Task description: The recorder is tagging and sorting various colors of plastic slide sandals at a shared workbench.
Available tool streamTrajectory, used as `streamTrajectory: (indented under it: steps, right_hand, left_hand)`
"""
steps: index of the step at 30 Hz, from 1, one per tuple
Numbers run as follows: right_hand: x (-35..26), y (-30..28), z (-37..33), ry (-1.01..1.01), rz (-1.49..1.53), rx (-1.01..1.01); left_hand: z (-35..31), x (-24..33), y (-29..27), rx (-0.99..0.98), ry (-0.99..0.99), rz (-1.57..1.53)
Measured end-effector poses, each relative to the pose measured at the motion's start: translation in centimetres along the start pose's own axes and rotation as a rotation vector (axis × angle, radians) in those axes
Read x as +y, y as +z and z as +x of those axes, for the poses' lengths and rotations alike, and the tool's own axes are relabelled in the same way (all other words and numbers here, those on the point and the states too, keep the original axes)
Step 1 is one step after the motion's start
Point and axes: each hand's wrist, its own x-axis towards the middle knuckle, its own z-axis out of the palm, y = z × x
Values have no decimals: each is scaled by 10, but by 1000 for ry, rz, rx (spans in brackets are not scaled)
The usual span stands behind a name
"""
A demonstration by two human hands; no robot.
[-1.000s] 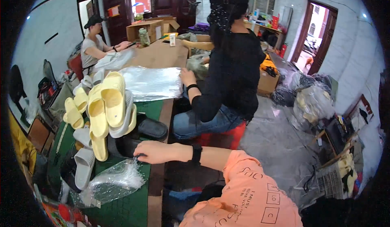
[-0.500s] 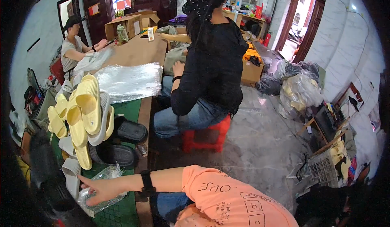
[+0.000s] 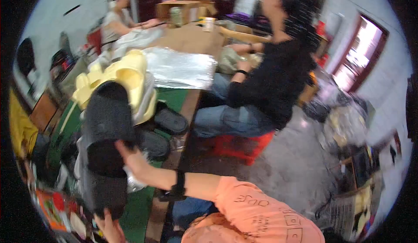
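Note:
Close in front of me a black slide slipper (image 3: 106,117) is held up lengthwise, its toe pointing away. My left hand (image 3: 109,227) grips its heel end at the lower edge. Along its right side, by the foot opening, my right hand (image 3: 137,160) has its thumb against the edge, with the other fingers partly hidden. A crumpled clear plastic bag (image 3: 138,181) shows just under my right hand. Beyond the slipper, pale yellow slippers (image 3: 133,75) are piled on the green tabletop (image 3: 174,96), and more black slippers (image 3: 171,120) lie beside them. Motion blurs the picture.
A stack of clear plastic bags (image 3: 178,69) lies farther along the table. To the right a person in black (image 3: 274,77) sits on a red stool (image 3: 257,149); another person (image 3: 117,23) sits at the far left. Cardboard boxes (image 3: 178,12) stand at the back.
My view has swung left. My right hand has come off the clear bag by the grey slipper and onto the black slipper, which has moved from the left rim into view.

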Motion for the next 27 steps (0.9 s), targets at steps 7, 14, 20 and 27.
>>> streamTrajectory:
  steps: [7,14,20,27]
  right_hand:
    - [-29,-6,3,-7,655,48]
    - [-23,-39,7,-546,-651,-566]
    - [-8,3,-36,-600,-935,-1418]
    - [29,8,-63,-641,-945,-1480]
  left_hand:
    - [-32,16,-7,-144,23,-100]
    - [-3,25,-62,-49,89,-281]
    - [11,25,-65,-80,-39,-351]
    - [18,21,-71,-208,-168,-443]
